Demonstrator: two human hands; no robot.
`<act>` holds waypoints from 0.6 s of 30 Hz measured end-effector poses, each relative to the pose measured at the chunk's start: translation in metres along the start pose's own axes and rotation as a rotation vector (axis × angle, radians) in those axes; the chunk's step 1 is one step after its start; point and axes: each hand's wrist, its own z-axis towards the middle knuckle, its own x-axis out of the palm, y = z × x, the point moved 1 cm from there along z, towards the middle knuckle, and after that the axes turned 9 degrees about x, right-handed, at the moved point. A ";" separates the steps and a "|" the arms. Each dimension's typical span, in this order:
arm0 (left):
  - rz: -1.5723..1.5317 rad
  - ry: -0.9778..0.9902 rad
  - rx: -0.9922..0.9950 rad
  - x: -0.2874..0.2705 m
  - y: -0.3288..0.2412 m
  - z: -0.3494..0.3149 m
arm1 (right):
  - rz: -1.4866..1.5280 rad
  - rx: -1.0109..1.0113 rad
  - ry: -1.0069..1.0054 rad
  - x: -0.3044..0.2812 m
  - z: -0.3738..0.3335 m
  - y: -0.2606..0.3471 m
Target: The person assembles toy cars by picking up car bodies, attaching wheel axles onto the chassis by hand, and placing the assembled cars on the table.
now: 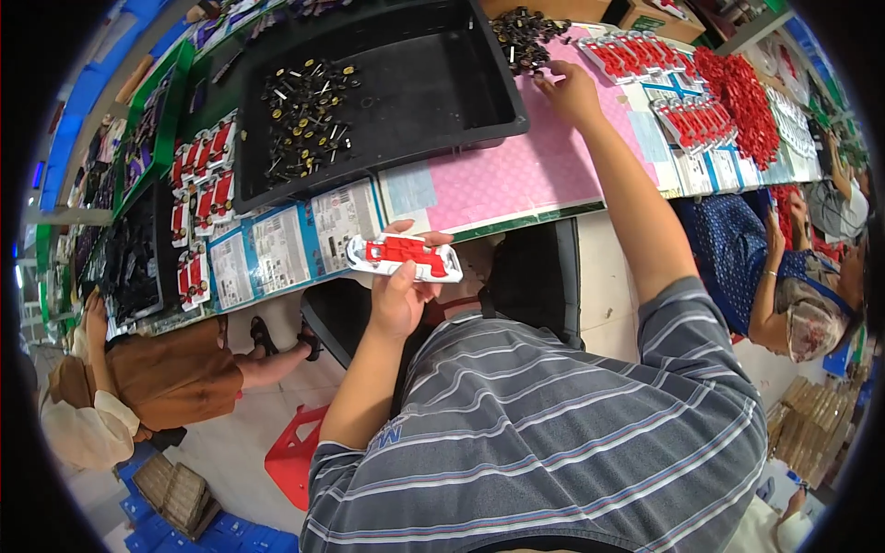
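Note:
My left hand [396,302] is closed around a toy car body [385,252], white with a red insert, and holds it level in front of my waist, just off the table's near edge. My right hand [575,96] reaches out to the far side of the pink mat [516,175]. Its thumb and fingertips look slightly apart, beside a heap of small black wheel-and-axle parts [524,39]. Whether a tiny part touches the fingertips is too small to tell.
A large black tray [415,92] with wheel axles [309,115] stands left of the mat. Red-and-white car bodies [636,55] lie in rows at right, near a red heap of parts [737,101]. Co-workers [147,387] sit on both sides. A red stool [297,452] stands below.

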 end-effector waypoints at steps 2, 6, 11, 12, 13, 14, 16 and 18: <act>-0.003 -0.025 -0.020 0.003 0.000 -0.009 | -0.095 0.003 0.011 0.014 0.017 -0.009; 0.044 -0.048 0.011 -0.009 0.001 -0.023 | -0.038 0.082 0.267 0.015 0.015 0.011; 0.081 -0.173 0.023 -0.012 0.001 -0.025 | 0.265 0.264 0.443 -0.014 0.001 -0.006; 0.075 -0.121 -0.003 -0.014 0.002 -0.022 | 0.328 0.276 0.456 -0.023 -0.003 -0.005; 0.077 -0.119 -0.006 -0.013 0.005 -0.019 | 0.391 0.288 0.468 -0.030 -0.007 -0.006; 0.080 -0.117 -0.009 -0.010 0.007 -0.017 | 0.576 0.290 0.475 -0.026 -0.008 -0.015; 0.085 -0.097 -0.022 -0.005 0.009 -0.011 | 0.764 0.398 0.481 -0.032 -0.016 -0.008; 0.089 -0.045 -0.019 0.001 0.011 -0.006 | 1.129 0.566 0.523 -0.039 -0.022 -0.008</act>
